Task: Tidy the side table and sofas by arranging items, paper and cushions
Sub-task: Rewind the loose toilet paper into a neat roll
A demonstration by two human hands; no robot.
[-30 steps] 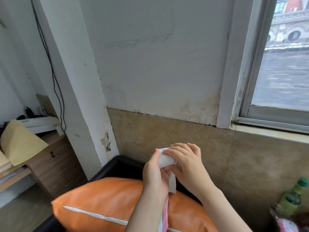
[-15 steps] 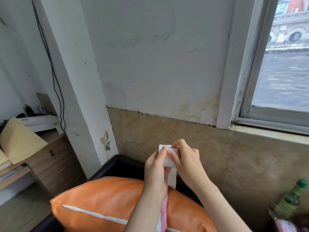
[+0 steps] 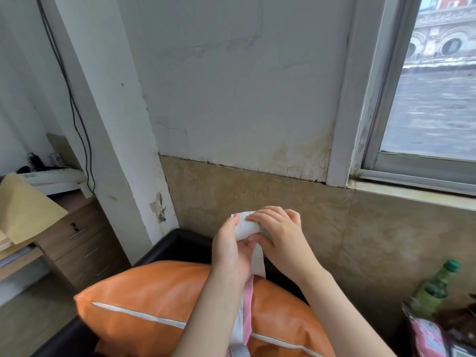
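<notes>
Both hands hold a small roll of white paper (image 3: 246, 228) in front of the tiled wall. My left hand (image 3: 231, 249) grips it from the left and below. My right hand (image 3: 279, 234) curls its fingers over the top of the roll. A strip of the paper (image 3: 258, 260) with a pink edge hangs down from the roll between my forearms. Below the hands, an orange cushion (image 3: 154, 305) with a white zip line lies on a black sofa (image 3: 185, 246).
A green bottle (image 3: 435, 289) and a pink packet (image 3: 425, 336) stand at the lower right. At the left are a wooden drawer unit (image 3: 77, 240), a brown envelope (image 3: 25, 210) and a white device (image 3: 51, 177). A window (image 3: 432, 99) fills the upper right.
My hands have kept turning the paper roll: the right fingers moved from the side to over its top, and the roll looks thicker. The view has shifted slightly.
</notes>
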